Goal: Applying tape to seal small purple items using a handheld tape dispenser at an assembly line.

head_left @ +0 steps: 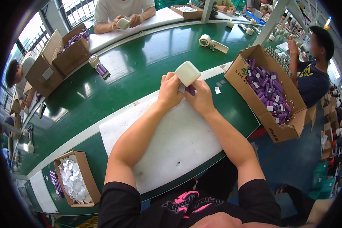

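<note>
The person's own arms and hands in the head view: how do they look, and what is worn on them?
Both forearms are bare; the left hand and right hand wear no gloves. No watch or ring shows. Short black sleeves cover only the upper arms, part of a black shirt with pink print.

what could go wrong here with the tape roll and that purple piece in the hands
1. Both hands, left hand and right hand, crowd around the small purple cylinder, so it could slip out onto the white mat.
2. The tape roll perches at the fingertips and might drop toward the green belt.
3. Small white slips lying loose nearby could be swept away by a wrist.
</note>
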A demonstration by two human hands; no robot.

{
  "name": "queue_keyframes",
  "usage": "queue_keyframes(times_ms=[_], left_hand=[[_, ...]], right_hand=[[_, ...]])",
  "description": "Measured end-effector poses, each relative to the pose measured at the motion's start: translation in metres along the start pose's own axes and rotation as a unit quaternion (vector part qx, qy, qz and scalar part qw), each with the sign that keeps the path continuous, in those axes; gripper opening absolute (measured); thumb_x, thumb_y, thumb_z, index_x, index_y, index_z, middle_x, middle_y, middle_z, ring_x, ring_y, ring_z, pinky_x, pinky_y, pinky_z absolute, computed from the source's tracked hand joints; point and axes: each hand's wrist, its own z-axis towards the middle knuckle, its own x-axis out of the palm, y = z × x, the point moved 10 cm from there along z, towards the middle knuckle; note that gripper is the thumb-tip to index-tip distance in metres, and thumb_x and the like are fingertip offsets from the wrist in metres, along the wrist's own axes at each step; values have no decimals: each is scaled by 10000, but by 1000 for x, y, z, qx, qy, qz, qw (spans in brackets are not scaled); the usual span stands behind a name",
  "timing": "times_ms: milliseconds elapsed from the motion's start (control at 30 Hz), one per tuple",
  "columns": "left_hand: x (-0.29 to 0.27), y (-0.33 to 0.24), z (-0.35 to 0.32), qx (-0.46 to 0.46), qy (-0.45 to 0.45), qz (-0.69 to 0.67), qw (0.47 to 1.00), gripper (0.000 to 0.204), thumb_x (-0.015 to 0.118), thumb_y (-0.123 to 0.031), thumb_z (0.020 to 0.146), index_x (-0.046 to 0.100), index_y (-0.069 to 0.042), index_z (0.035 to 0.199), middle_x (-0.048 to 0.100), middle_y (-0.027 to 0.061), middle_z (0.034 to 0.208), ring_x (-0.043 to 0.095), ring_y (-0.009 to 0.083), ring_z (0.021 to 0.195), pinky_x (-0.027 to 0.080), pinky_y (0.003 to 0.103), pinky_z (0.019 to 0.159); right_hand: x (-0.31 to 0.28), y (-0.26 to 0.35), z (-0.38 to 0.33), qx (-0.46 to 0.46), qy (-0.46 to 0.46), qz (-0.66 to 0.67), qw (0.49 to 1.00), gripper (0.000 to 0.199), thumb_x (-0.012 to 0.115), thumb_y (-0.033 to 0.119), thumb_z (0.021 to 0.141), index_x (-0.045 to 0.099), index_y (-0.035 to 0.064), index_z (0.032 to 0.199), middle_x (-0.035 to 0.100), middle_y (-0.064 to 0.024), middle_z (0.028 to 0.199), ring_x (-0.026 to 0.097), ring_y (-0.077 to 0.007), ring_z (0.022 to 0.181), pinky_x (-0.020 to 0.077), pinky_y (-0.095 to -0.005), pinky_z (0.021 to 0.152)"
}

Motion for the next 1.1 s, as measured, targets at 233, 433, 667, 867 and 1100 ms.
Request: queue_keyframes(times_ms=[233,433,667,867,1100], left_hand=[[-7,1,3,-83,-31,-110,990,292,562,-11,874,592,-55,1160,657,149,1032,624,360,996,504,416,842],[16,20,-7,-254,0,-292,922,243,460,-134,1039,525,-24,1246,630,128,1122,660,238,1031,554,364,899],[32,23,-15,-314,-58,-499,805,257,424,-104,1053,474,-39,1296,574,108,1207,623,208,1079,579,344,916],[30,19,-7,-310,-24,-496,811,257,427,-81,1047,467,-38,1297,570,114,1197,624,205,1064,585,346,907],[26,19,-2,-280,-41,-487,826,237,452,-89,1040,502,-24,1262,616,116,1139,648,196,1014,571,338,889]], right_hand=[[-20,21,4,-100,-32,10,994,204,703,33,796,659,20,995,665,-207,1142,629,-390,983,518,-442,849],[-27,39,1,-182,-79,-35,979,202,687,-43,813,666,-22,1013,665,-237,1154,632,-397,1026,518,-443,861],[-25,29,4,-146,-85,-6,986,140,635,-26,848,682,4,977,641,-276,1203,625,-416,1136,522,-450,946],[-29,32,5,-143,-97,-25,985,149,631,-43,838,678,-16,977,645,-279,1190,632,-404,1135,518,-451,963],[-37,49,6,-179,-107,-51,977,162,635,-38,827,678,0,977,664,-248,1163,639,-403,1103,516,-453,943]])
